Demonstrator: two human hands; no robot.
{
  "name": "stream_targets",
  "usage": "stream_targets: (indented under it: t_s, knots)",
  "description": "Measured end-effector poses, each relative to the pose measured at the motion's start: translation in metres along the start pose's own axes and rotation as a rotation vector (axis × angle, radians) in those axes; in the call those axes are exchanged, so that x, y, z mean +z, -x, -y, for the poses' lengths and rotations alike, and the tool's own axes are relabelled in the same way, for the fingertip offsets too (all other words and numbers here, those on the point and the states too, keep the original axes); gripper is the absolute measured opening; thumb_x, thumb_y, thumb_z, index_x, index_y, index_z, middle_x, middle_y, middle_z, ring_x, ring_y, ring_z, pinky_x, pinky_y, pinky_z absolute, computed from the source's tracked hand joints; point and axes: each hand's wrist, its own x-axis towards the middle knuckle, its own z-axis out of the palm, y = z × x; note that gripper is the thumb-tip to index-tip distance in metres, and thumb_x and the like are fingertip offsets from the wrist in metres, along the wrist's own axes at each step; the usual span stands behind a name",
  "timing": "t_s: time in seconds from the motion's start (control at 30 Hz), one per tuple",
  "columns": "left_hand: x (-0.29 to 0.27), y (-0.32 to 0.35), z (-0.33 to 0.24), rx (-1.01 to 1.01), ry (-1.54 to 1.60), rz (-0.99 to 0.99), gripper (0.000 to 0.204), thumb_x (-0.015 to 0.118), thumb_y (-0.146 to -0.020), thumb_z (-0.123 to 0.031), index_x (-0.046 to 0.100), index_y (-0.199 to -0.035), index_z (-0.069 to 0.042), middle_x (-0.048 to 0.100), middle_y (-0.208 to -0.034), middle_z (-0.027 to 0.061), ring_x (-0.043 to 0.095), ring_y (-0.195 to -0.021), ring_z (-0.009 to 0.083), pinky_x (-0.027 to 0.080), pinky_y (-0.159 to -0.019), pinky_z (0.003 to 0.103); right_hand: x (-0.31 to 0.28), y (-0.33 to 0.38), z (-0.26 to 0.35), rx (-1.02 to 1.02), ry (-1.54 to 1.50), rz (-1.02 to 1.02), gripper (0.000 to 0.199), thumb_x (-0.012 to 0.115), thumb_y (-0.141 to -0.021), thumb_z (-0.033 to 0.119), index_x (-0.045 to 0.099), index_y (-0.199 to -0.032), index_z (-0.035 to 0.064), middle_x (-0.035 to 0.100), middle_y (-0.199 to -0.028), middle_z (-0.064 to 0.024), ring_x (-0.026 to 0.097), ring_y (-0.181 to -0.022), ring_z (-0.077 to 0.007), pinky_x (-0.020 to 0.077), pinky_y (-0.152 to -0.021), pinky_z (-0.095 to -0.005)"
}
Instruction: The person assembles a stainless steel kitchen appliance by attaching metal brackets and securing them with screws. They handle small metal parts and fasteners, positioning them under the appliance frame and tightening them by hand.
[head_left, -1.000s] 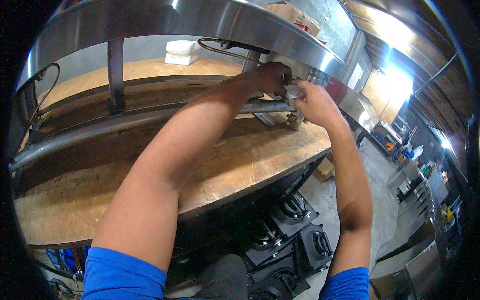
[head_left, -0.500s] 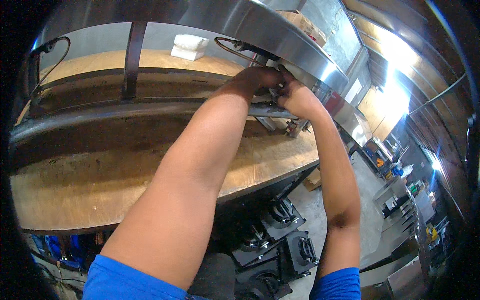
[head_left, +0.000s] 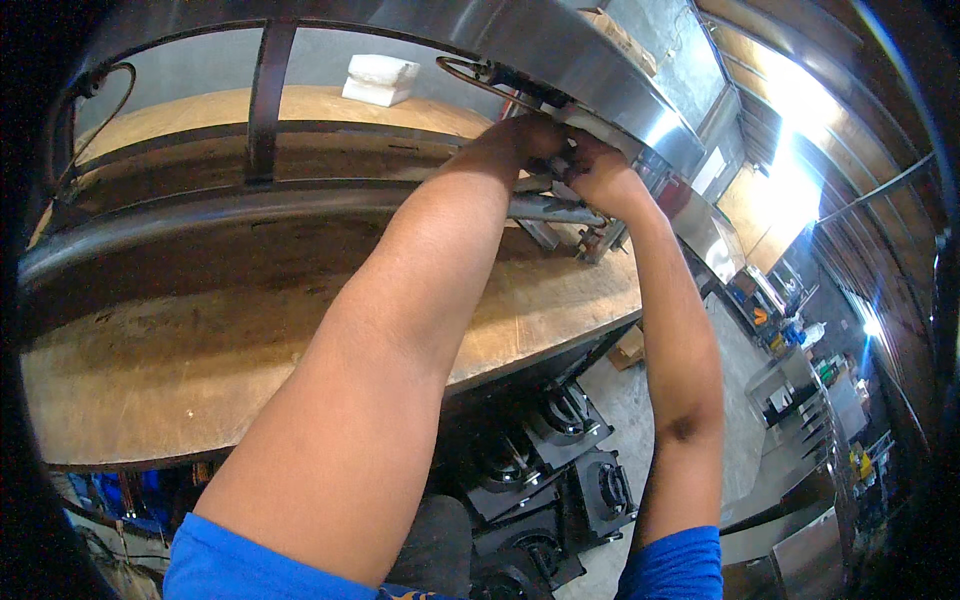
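Steel frame (head_left: 560, 45) is the item under our hands; we find it standing over the worktable, its broad, brushed panel crossing the top of the view. We note a satin-grey face with soft highlights, and a flat, dark upright post (head_left: 262, 110) dropping from it. The fisheye lens bends these edges into arcs.

Beneath it we identify the wooden tabletop (head_left: 150, 390), smooth and tan, with scuffs, dark stains and a curved-looking front edge. Along it runs a round metal pipe (head_left: 330, 198), dull grey and mottled, set crosswise below the panel.

On the grey floor, below the table's front edge, we count several black units (head_left: 605, 485), squarish plates bearing ring-shaped parts. Near them sits a small cardboard box (head_left: 627, 347), matte brown. Behind the frame, on pale wood, lies a white block (head_left: 380, 80) with rounded upper edges.

Our left hand (head_left: 540, 138) and right hand (head_left: 603, 175) meet under the panel's right-hand part, above the pipe's end. Both have bent fingers gathered close together; shadow and overlap hide the fingertips, so we cannot tell how far each is open or what it grips.

Just left of the hands we see a thin, curved tube (head_left: 465, 78) with a brownish metallic sheen. Below them is a small metal fitting (head_left: 592, 240).
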Motion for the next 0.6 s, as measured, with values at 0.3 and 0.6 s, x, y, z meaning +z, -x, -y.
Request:
stream_targets:
  t_s: [0.3, 0.6]
  knots:
    - [0.001, 0.001, -0.014, -0.089, -0.411, -0.048, 0.03, 0.057, -0.086, -0.02, 0.068, -0.109, -0.005, 0.067, -0.112, 0.0147, 0.067, -0.097, 0.026, 0.052, -0.084, 0.04, -0.013, -0.014, -0.039, -0.036, 0.133, 0.214, 0.04, 0.058, -0.084, 0.035, 0.065, -0.114, 0.0107, 0.065, -0.114, -0.0171, 0.061, -0.104, -0.0373, 0.0485, -0.091, -0.0417]
    - [0.005, -0.022, 0.002, -0.113, -0.313, -0.099, 0.03, 0.057, -0.085, -0.023, 0.069, -0.109, -0.008, 0.067, -0.111, 0.0134, 0.067, -0.097, 0.0265, 0.051, -0.085, 0.041, -0.018, -0.029, -0.018, 0.054, 0.236, 0.424, 0.048, 0.065, -0.082, 0.038, 0.062, -0.123, 0.0121, 0.063, -0.123, -0.0116, 0.059, -0.111, -0.027, 0.043, -0.098, -0.0358]
